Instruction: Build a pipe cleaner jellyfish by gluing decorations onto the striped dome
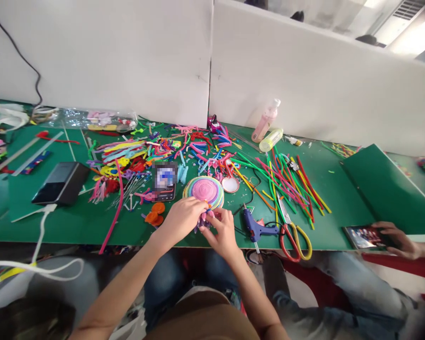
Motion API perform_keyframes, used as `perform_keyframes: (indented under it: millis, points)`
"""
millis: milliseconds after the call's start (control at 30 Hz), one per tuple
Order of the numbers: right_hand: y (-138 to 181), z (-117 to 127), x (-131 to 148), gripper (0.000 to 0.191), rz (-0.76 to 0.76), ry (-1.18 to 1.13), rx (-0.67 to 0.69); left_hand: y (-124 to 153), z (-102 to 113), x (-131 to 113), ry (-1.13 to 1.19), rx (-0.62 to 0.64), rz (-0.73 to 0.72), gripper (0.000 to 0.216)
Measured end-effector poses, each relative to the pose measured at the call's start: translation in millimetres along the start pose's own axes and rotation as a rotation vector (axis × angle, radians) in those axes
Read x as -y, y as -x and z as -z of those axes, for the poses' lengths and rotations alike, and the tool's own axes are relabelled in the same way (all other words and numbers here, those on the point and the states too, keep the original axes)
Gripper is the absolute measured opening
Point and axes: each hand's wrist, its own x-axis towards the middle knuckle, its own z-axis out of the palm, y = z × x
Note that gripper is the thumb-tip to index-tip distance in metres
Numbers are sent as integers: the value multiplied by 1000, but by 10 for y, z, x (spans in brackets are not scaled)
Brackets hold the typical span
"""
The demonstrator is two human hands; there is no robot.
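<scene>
My left hand [184, 218] and my right hand [222, 232] meet at the near edge of the green table [74, 222]. Both are closed around a small purple and pink pipe-cleaner piece [204, 220], pinching it between the fingertips. Just behind my hands lies a round multicoloured spiral disc [203, 191] made of coiled pipe cleaners. A few orange coiled discs [155, 215] lie left of my left hand. A blue hot glue gun [257, 229] lies right of my right hand.
Scissors with yellow and red handles [294, 236] lie beside the glue gun. Several loose pipe cleaners [286, 182] cover the table's middle and right. A black box [61, 183] sits left. A pink bottle [265, 121] stands by the white wall. Another person's hand [393, 238] holds a phone [363, 236] at right.
</scene>
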Motion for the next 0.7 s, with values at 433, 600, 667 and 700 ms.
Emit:
perform_keyframes:
  millis: [433, 600, 667, 700]
  points:
    - [59, -24, 0, 33, 29, 4, -36, 17, -35, 36, 144, -100, 153, 16]
    - [114, -73, -15, 27, 59, -21, -107, 66, 21, 139, 220, -223, 272, 27]
    - [132, -90, -16, 28, 60, -7, -109, 42, 20, 159, 256, -184, 244, 29]
    - [138, -96, -14, 29, 57, 1, -108, 19, 16, 159, 264, -161, 221, 28]
